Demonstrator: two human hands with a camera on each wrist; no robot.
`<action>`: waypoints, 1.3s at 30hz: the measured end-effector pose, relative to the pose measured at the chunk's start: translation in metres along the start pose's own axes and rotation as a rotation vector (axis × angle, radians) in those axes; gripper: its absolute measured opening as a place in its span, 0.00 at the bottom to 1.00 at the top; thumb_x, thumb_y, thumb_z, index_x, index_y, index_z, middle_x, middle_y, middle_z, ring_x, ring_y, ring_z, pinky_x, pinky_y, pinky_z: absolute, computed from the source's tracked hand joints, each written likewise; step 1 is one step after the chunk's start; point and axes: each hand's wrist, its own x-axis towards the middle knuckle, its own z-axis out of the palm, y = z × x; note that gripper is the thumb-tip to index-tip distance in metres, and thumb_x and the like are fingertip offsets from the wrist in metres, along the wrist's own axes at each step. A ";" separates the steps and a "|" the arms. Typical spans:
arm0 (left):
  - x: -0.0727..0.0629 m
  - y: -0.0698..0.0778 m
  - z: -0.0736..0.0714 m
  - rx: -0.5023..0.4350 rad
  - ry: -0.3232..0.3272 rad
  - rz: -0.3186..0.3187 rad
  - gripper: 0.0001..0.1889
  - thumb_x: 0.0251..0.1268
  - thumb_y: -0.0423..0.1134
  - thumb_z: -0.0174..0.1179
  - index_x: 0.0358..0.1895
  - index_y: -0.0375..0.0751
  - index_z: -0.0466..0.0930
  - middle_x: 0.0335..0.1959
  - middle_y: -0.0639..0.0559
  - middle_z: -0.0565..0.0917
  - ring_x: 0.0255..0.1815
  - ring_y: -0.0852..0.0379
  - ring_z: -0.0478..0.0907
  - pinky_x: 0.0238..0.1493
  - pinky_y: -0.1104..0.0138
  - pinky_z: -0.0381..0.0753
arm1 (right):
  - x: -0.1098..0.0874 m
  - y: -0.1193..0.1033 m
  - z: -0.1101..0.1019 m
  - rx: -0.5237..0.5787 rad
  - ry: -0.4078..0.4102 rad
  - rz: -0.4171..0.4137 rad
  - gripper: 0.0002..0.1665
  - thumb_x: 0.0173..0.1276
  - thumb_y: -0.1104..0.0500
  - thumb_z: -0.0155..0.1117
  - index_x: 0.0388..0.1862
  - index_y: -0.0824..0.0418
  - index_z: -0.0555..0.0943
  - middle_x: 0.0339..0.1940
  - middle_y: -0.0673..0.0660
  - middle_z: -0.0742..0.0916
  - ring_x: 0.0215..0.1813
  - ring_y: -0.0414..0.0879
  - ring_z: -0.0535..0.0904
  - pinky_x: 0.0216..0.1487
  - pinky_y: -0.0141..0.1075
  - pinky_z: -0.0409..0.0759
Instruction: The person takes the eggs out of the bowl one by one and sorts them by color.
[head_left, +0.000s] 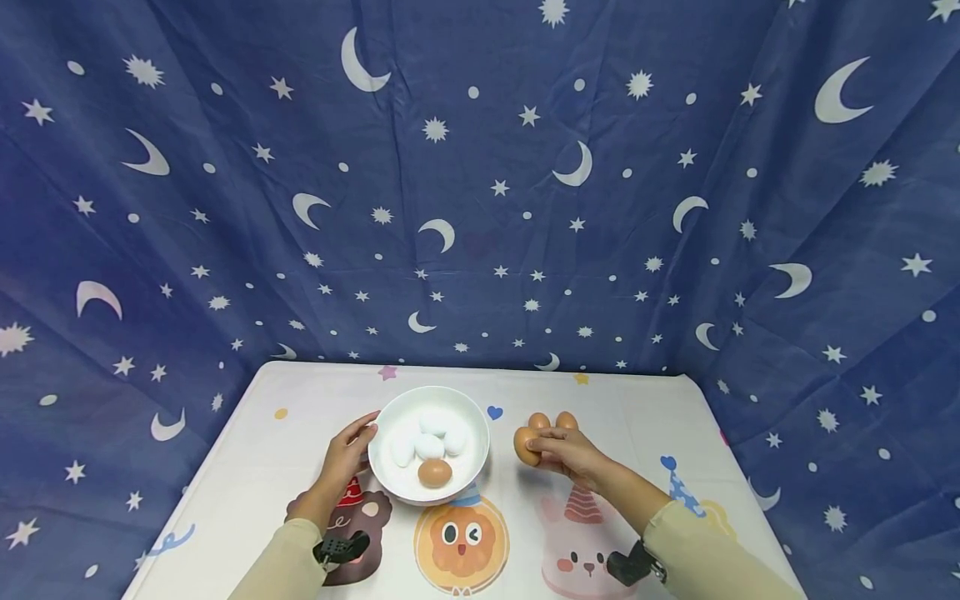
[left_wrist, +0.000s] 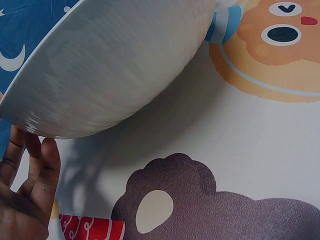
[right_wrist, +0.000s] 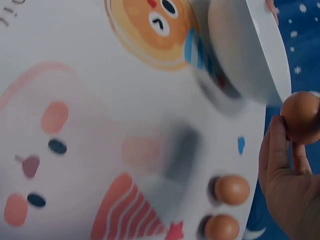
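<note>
My right hand point(head_left: 572, 454) pinches a brown egg point(head_left: 527, 446) between thumb and fingers, to the right of the white bowl point(head_left: 381, 472). In the right wrist view this egg point(right_wrist: 302, 117) is raised over the table. My left hand point(head_left: 343, 462) holds the bowl at its left side, fingertips against the outer wall just below the rim in the left wrist view. Inside the bowl lie several white eggs point(head_left: 429, 447) and one brown egg point(head_left: 435, 473) nearest me. Two more brown eggs, one on the left point(head_left: 538, 420) and one on the right point(head_left: 567, 420), rest on the table behind my right hand.
A white tablecloth point(head_left: 247, 467) with printed cartoon characters covers the table. Behind it and along both sides hangs a blue curtain point(head_left: 480, 208) with moons and stars. A dark wrist device point(head_left: 632, 563) is strapped at my right sleeve, another point(head_left: 341, 547) at my left.
</note>
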 end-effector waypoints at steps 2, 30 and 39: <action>0.000 0.000 -0.001 0.000 0.000 0.004 0.26 0.74 0.54 0.53 0.70 0.47 0.70 0.59 0.38 0.73 0.52 0.45 0.81 0.48 0.56 0.86 | 0.000 -0.001 -0.010 -0.007 0.024 0.011 0.32 0.64 0.59 0.68 0.61 0.77 0.73 0.44 0.60 0.85 0.38 0.42 0.85 0.44 0.33 0.86; 0.001 0.000 0.001 -0.020 0.024 -0.027 0.25 0.73 0.52 0.54 0.69 0.48 0.72 0.56 0.41 0.76 0.46 0.53 0.83 0.43 0.61 0.87 | 0.024 0.025 -0.112 -0.019 0.267 0.051 0.33 0.68 0.57 0.65 0.64 0.77 0.69 0.44 0.55 0.82 0.39 0.38 0.80 0.43 0.26 0.84; 0.002 -0.001 0.001 -0.021 0.033 -0.027 0.25 0.73 0.53 0.55 0.69 0.49 0.72 0.57 0.40 0.76 0.47 0.51 0.83 0.43 0.60 0.87 | 0.041 0.042 -0.118 -0.034 0.327 0.066 0.33 0.65 0.58 0.67 0.62 0.78 0.69 0.38 0.52 0.83 0.35 0.36 0.79 0.38 0.26 0.84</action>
